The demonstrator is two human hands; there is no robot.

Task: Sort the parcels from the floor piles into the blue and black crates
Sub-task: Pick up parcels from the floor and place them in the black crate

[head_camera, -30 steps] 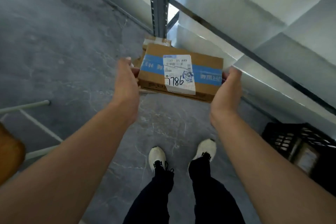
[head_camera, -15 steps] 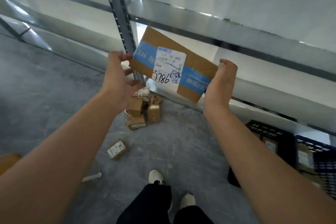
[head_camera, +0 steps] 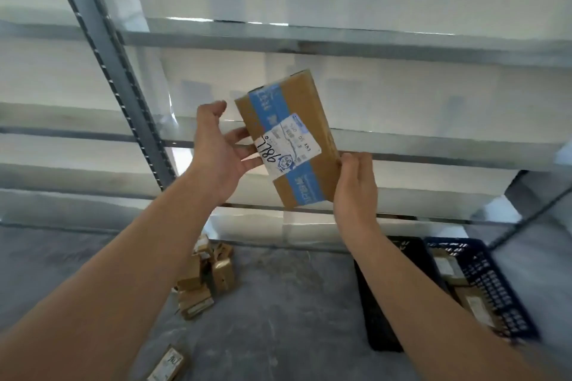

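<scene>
A flat brown cardboard parcel (head_camera: 289, 136) with blue tape and a white label marked 786 is held up in front of the shelving, turned nearly upright. My right hand (head_camera: 356, 185) grips its lower right edge. My left hand (head_camera: 218, 148) touches its left side with straight fingers, thumb lifted off. On the floor at the lower right stand a black crate (head_camera: 379, 303) and a blue crate (head_camera: 495, 284), the blue one with parcels inside. A pile of small parcels (head_camera: 205, 278) lies on the floor below my left arm.
Grey metal shelving (head_camera: 371, 40) with a slanted upright post (head_camera: 117, 71) fills the background. One small labelled parcel (head_camera: 168, 363) lies alone on the grey floor at the bottom left.
The parcel has been rotated from a slanted landscape hold to nearly upright. My left hand has loosened to a fingertip touch and the view has lifted towards the shelves.
</scene>
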